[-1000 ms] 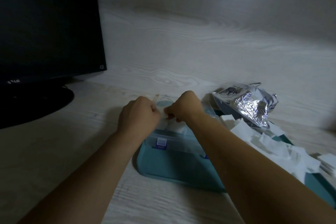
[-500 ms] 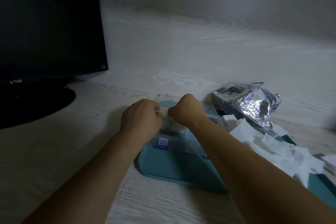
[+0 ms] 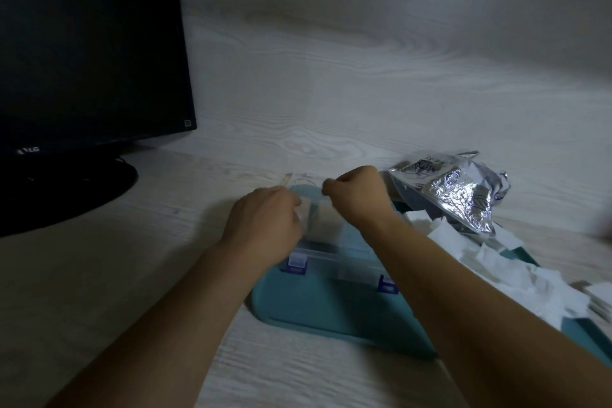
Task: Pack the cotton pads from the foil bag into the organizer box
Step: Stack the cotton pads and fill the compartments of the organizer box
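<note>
White pads point(image 3: 323, 220) half-hidden btwn both hands.

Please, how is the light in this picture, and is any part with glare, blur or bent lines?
Head view: dim overall, darkest at the monitor; bright glare only on the crumpled foil bag; the wide lens bends the desk edge behind; the hands, left and right, and the cotton pads between them look slightly soft; the organizer box is hard to outline.
</note>
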